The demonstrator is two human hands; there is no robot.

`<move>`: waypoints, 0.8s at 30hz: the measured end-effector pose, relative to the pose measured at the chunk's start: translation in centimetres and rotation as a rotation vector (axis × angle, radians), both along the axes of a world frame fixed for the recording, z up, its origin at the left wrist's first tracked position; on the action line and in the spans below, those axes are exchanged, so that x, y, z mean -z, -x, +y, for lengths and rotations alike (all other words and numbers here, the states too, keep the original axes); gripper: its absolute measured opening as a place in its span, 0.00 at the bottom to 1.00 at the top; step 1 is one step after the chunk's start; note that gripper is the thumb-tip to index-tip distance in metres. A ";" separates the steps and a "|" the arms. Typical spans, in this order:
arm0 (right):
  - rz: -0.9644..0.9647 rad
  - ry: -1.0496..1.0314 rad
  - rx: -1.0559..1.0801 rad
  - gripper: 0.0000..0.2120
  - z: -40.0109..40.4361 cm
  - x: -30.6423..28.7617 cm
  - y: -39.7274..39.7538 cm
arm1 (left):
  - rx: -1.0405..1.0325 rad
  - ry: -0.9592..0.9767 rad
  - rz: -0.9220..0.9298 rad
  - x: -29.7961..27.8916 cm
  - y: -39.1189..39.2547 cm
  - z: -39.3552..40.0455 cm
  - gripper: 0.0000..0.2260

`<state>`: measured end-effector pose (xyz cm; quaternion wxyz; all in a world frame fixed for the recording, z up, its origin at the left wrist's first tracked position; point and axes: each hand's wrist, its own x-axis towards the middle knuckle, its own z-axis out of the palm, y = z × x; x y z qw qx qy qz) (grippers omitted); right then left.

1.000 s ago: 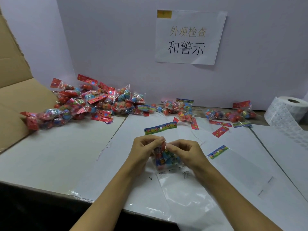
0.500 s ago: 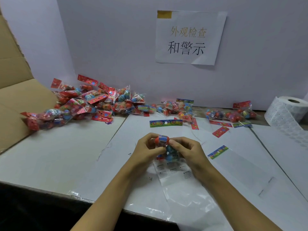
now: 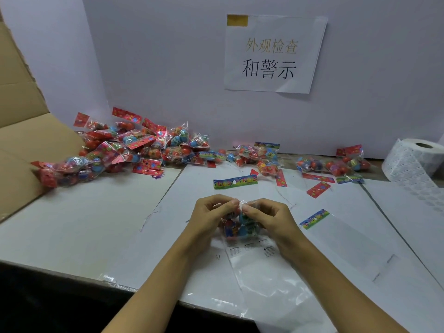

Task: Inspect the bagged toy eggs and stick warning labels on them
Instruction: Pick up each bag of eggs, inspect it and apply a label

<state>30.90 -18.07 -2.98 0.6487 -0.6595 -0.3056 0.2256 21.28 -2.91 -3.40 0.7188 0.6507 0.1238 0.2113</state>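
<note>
Left hand: the left hand has its fingers curled, pinching the clear top edge of a bag of toy eggs.
Right hand: the right hand pinches the same bag top from the other side; the fingertips of both hands nearly meet above the eggs.
Bag in hands: clear plastic with red and blue eggs inside, held between the two hands just over the counter.
Under the hands: a sheet of clear film with small printed warning labels lies on the counter, running from below the bag toward the near edge.
Beyond the hands: a loose green header card with a punched hole lies flat just past the fingertips.
Far left of the hands: a pile of bagged eggs with red header cards, heaped along the back wall beside a cardboard box flap.
Far right of the hands: a few more bagged eggs, and further right a label roll lying on its side.
Right of the right hand: an empty clear bag with a green header lies flat.
Back wall: a paper sign with Chinese characters is stuck above the work area.
</note>
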 end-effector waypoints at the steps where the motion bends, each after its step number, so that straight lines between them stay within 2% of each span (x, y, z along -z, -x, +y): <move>1: 0.003 0.002 -0.002 0.13 0.0 0.1 0.0 | 0.002 0.005 -0.008 0.0 0.0 0.1 0.06; 7: -0.002 -0.034 0.034 0.13 0.1 0.1 -0.2 | -0.011 0.014 0.029 0.0 -0.1 -0.1 0.08; 10: 0.042 -0.100 0.092 0.12 0.1 0.0 -0.5 | 0.054 0.101 0.062 -0.1 -0.1 -0.2 0.16; 13: 0.117 -0.178 0.143 0.12 0.0 -0.1 -0.8 | 0.126 0.138 0.026 0.0 0.0 -0.2 0.12; 18: 0.148 -0.206 0.154 0.19 0.1 -0.1 -1.1 | 0.055 0.164 -0.024 -0.1 -0.1 0.1 0.10; 24: 0.118 -0.215 0.165 0.17 0.1 0.1 -1.3 | 0.034 0.185 -0.034 -0.2 -0.1 0.1 0.09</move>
